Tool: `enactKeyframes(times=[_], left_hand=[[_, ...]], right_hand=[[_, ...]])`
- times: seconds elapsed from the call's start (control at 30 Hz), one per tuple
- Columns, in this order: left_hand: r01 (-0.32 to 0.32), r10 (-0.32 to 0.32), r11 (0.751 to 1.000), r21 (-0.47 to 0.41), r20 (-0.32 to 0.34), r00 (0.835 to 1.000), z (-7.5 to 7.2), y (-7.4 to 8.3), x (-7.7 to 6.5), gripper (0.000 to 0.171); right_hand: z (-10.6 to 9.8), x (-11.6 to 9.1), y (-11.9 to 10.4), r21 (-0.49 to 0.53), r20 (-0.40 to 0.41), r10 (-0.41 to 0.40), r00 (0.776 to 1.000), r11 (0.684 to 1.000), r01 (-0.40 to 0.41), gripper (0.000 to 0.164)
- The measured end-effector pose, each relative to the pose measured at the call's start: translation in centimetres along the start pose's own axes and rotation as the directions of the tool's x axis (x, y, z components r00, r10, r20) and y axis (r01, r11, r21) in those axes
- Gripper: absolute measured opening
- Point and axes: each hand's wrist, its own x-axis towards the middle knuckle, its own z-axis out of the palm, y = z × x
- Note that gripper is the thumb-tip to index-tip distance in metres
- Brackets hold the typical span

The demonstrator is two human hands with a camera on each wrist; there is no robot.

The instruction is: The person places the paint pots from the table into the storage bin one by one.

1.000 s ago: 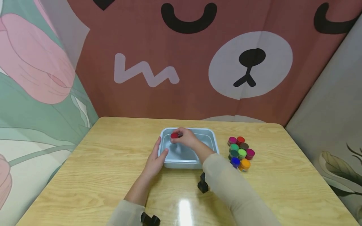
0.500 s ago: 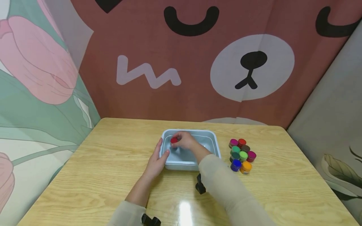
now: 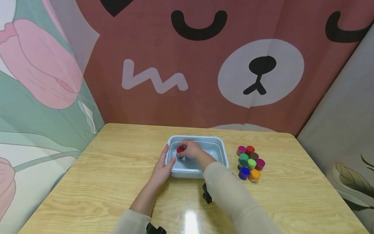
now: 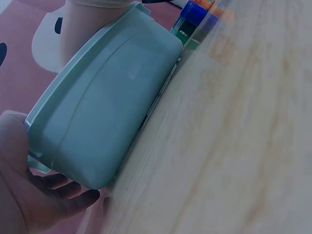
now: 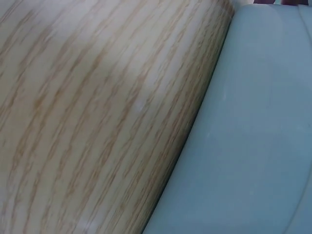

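Note:
In the head view, my right hand (image 3: 191,149) is inside a light-blue plastic tray (image 3: 219,142). Its thumb and fingers pinch a small paint jar (image 3: 180,150) with a red lid, low at the tray's left end. The fingers partly cover the jar, and whether its base touches the tray floor cannot be seen. My left hand (image 3: 161,169) holds the tray's near left corner. Its thumb lies at the rim and its other fingers run along the outer left side. In the left wrist view, several fingers (image 4: 80,202) are beside the tray's end wall.
Right of the tray stands a cluster of small paint jars with magenta, red, brown, green, blue and orange (image 3: 254,175) lids. All rest on a wood-grain table (image 3: 96,188). A patterned curtain (image 3: 198,107) hangs behind the table's far edge.
My right hand has lowered the red-lidded jar deeper into the tray. My left hand keeps its place on the tray. The head view has tilted up slightly.

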Motion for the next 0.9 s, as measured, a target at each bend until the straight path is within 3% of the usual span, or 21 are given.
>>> enactKeyframes(times=[0.5,0.9], left_hand=[[-0.017,0.017,1.000,-0.014,0.010,1.000,0.1,-0.2,0.0,0.065],[-0.035,0.035,0.999,-0.015,0.011,0.999,0.0,-0.2,-0.2,0.066]], right_hand=[[0.2,0.1,0.0,-0.012,0.018,-0.014,1.000,1.000,0.014,0.044],[-0.9,-0.8,0.2,0.101,-0.003,-0.012,1.000,0.995,0.012,0.045]])
